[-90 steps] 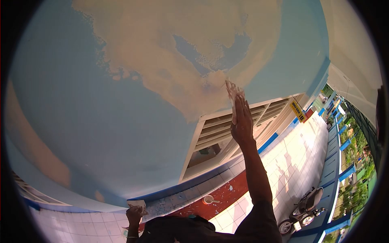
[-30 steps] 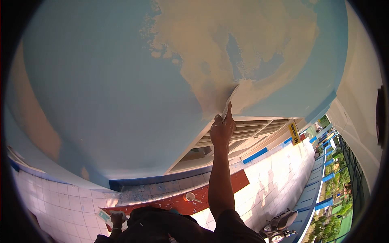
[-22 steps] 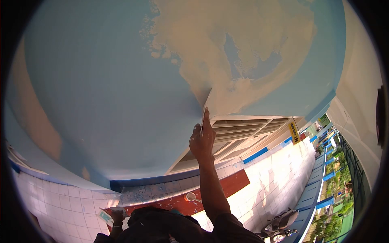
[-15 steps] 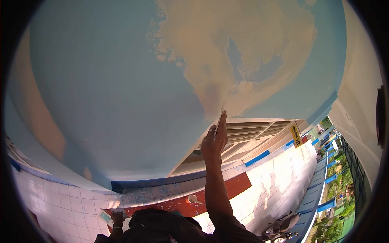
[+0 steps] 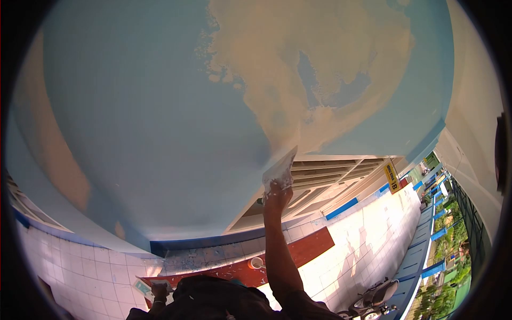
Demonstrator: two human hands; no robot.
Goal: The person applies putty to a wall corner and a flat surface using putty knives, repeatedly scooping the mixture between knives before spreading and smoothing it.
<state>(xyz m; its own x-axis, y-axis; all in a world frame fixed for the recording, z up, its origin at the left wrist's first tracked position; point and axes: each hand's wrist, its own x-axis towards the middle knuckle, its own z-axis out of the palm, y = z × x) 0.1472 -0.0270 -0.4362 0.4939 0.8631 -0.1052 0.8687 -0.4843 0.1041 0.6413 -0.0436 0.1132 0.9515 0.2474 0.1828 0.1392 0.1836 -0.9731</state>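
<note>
Two hands are in our view, well apart. Low at the left, our left hand (image 5: 159, 290) is closed around the edge of a small flat board (image 5: 142, 287), pale and smeared, held over glossy white tiles (image 5: 80, 266). Above them spreads the wall (image 5: 149, 133), smooth matt blue, with a ragged beige filler patch (image 5: 298, 69) of chalky, uneven finish to its right.

Our right hand (image 5: 276, 196) is raised at centre, its fingers clamped on the lower end of a scraper blade (image 5: 280, 169). This is a thin, flat, whitish trapezoid, and its top edge sits just below the bottom rim of the patch.

A small round cup (image 5: 257, 262) stands on a red ledge below. Right of the blade are pale slatted louvres (image 5: 325, 176), then a yellow sign (image 5: 393, 177) whose large characters read "1B". Its finer print is too small to read.
</note>
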